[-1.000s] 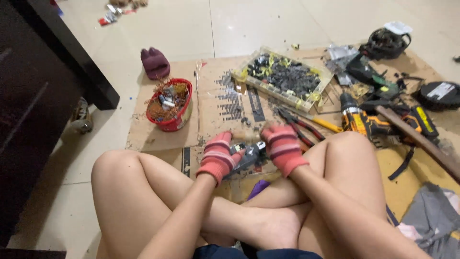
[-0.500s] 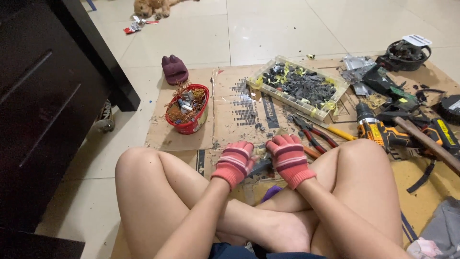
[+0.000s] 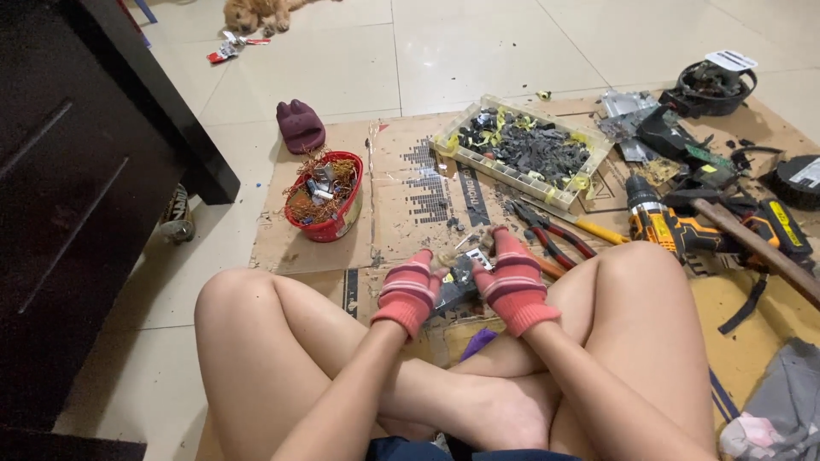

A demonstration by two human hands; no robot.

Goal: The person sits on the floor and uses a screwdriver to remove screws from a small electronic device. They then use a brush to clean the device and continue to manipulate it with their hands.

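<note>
The view has tilted up since the earlier frame, bringing a dog (image 3: 259,12) into sight. Flattened cardboard (image 3: 401,183) covers the tiled floor (image 3: 444,51). One red bowl (image 3: 325,196) sits left of one parts tray (image 3: 523,149). Below that tray, the left hand (image 3: 410,288) and right hand (image 3: 512,280), gloved, together grip a small dark metal part (image 3: 462,271).

A red bowl (image 3: 325,203), parts tray (image 3: 521,149), drill (image 3: 658,224) and slipper (image 3: 300,125) lie about.

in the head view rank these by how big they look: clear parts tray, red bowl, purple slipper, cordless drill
1. clear parts tray, plainly the largest.
2. cordless drill, though other tools overlap it, so its full extent is unsure.
3. red bowl.
4. purple slipper, smallest, but it lies farther from the camera than the bowl, so that gap may be overstated.
</note>
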